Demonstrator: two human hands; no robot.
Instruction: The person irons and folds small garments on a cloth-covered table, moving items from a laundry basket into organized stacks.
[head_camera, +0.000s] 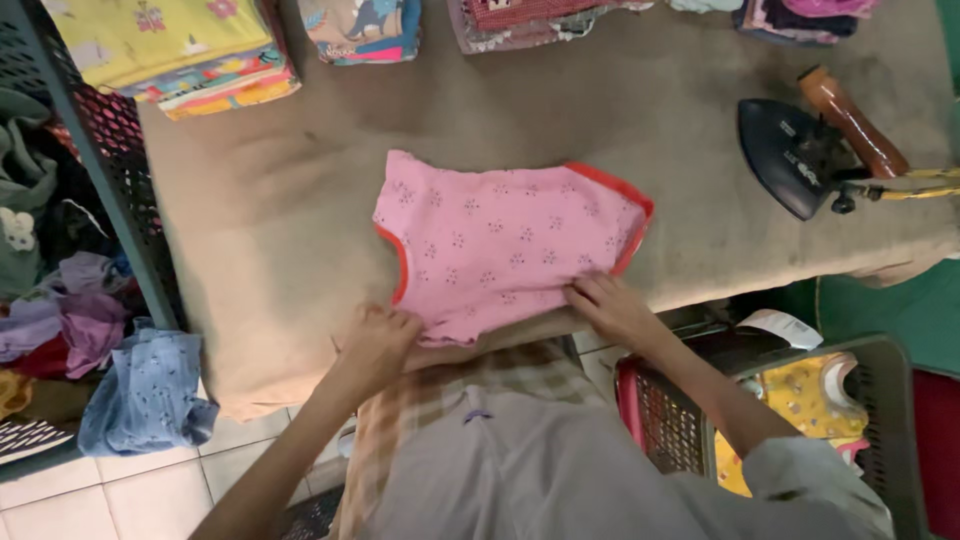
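Note:
A small pink garment with a dotted flower print and orange-red trim lies flat on the brown padded table. My left hand rests on its near left corner, fingers curled over the hem at the table's front edge. At the near right part of the hem my right hand presses down, fingers spread on the cloth. Whether either hand pinches the fabric or only presses it is not clear.
A dark iron with a brown handle stands on its side at the table's right. Folded clothes stacks line the far edge. A dark rack with loose clothes stands left. Plastic baskets with a yellow garment sit on the floor at right.

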